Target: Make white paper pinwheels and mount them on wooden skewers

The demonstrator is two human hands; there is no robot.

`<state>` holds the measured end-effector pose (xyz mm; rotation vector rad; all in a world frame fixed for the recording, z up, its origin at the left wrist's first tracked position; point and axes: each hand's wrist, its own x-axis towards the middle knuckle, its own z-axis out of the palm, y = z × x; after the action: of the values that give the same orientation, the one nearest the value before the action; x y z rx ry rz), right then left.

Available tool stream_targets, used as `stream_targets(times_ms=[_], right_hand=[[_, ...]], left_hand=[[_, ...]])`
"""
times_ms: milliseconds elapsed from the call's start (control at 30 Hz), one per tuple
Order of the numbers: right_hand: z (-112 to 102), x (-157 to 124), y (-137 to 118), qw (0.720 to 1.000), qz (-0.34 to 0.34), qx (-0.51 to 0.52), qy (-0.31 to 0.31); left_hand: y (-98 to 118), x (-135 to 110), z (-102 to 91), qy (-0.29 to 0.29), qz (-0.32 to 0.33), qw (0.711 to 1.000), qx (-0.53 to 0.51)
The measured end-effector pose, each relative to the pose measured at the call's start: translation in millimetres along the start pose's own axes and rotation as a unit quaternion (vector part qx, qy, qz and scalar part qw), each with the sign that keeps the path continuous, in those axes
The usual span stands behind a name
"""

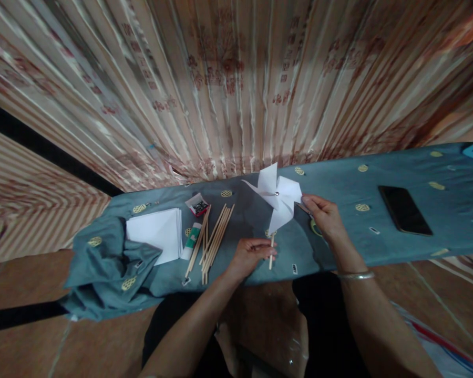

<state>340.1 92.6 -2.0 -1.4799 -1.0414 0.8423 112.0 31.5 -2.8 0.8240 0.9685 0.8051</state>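
One white pinwheel (pixel 284 190) is held up over the cloth-covered table (pixel 342 231), in front of the person, its four folded blades spread around one round, shiny pin head (pixel 277 193). The paper is smooth and matt, the blades pointed or angular, the left one seen nearly edge-on. One pale, straight rod (pixel 271 252) runs down from it, and the left hand (pixel 249 256) grips this between thumb and fingers. The right hand (pixel 323 212) has its fingertips together at the edge of the right blade (whether they pinch the paper or only touch it, I cannot tell). One bracelet (pixel 357 275), a smooth metallic band, circles the right wrist.

Just beside that hand lies one tool with a yellow-green loop (pixel 315 227), partly hidden. To the left are several loose sticks (pixel 216 241), slim and wood-coloured, overlapping too much for a sure count; one green-and-white glue tube (pixel 191 240), cylindrical; one small open box (pixel 197 205) with dark contents; and one stack of white paper (pixel 157 231), flat-sheeted, a corner under rumpled cloth.

Well apart on the right lies one black, glossy phone (pixel 405 210). Behind hangs a pleated, beige-and-brown curtain (pixel 228 79).
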Motion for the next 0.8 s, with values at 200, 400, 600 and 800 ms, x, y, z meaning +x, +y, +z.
stream_targets(times_ms=[200,400,600,800], right_hand=[[5.8,-0.8,3.8,0.999,0.029,0.043,0.004],[12.4,-3.9,2.0,0.993,0.06,0.098,-0.017],[15.7,-13.1,-5.3,0.989,0.088,0.108,-0.055],[21.0,-22.0,-11.6,0.983,0.107,0.105,-0.108]], left_hand=[[-0.5,2.7,-2.8,0.023,0.014,1.0,0.01],[-2.3,6.2,-4.8,0.049,0.027,0.998,0.004],[-3.0,9.7,-6.8,0.07,0.025,0.997,-0.021],[-2.5,12.5,-8.6,0.069,0.038,0.997,-0.019]])
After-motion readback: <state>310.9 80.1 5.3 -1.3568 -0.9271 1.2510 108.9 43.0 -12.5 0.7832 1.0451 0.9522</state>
